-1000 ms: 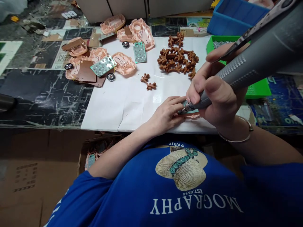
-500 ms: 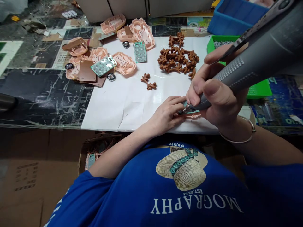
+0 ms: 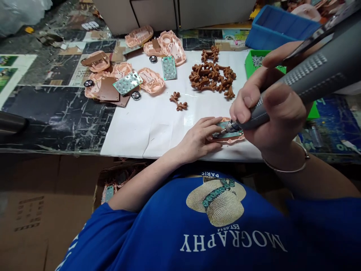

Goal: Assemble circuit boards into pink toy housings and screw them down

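My right hand (image 3: 278, 109) is wrapped round a grey power screwdriver (image 3: 307, 77), which slants down to the left. Its metal tip meets a green circuit board (image 3: 232, 132) lying in a pink plastic shell (image 3: 229, 141) near the table's front edge. At the left end of that shell, my left hand (image 3: 199, 137) rests with its fingers round the end, holding it against the white sheet. Part of the shell and board is hidden behind my right hand and the tool. A single brown branched piece (image 3: 178, 101) lies beyond my left hand.
Brown pieces (image 3: 211, 77) form a pile behind the work. Pink shells (image 3: 152, 81) with boards and speakers lie at the back left. A green tray (image 3: 249, 66) of screws and a blue bin (image 3: 279, 28) stand at the back right. A dark cylinder (image 3: 12, 122) juts in at left.
My right hand and the screwdriver have shifted right and slightly down, showing more of the board and shell. My left hand has stayed on the shell. The whole view has shifted slightly.
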Demonstrator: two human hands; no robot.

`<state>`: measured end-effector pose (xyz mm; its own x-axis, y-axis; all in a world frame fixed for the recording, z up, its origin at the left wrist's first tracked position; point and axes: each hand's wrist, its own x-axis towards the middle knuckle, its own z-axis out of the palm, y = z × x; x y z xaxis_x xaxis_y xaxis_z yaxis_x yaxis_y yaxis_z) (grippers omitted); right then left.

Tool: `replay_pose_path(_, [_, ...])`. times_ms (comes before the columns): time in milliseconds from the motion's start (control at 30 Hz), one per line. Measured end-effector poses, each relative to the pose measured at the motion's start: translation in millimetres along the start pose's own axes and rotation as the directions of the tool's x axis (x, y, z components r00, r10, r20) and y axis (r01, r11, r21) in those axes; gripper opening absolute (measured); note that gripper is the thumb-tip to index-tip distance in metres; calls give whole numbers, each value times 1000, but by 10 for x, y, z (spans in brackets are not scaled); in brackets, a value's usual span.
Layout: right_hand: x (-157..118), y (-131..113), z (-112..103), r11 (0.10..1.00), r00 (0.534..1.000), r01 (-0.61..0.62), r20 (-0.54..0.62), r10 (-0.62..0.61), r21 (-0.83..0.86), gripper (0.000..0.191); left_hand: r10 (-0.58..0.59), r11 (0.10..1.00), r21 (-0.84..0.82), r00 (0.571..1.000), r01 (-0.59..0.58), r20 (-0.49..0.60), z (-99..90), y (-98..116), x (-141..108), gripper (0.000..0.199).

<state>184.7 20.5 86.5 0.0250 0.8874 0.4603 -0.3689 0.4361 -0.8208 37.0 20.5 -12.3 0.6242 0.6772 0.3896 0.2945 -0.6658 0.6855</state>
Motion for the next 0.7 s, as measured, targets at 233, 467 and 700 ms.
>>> replay_pose_path(233, [29, -89, -92, 996, 999, 43, 8, -43, -73, 32, 11, 1000, 6, 989, -10, -146, -92, 77, -27, 25])
replay_pose_path(467, [-16, -198, -51, 982, 1000, 13, -1, -13, -189, 38, 68, 995, -53, 980, -79, -185, -112, 155, -8, 11])
replay_pose_path(700, [-35, -175, -13, 994, 1000, 13, 18, -11, -110, 31, 163, 985, -30, 966, -172, -202, -104, 130, -21, 7])
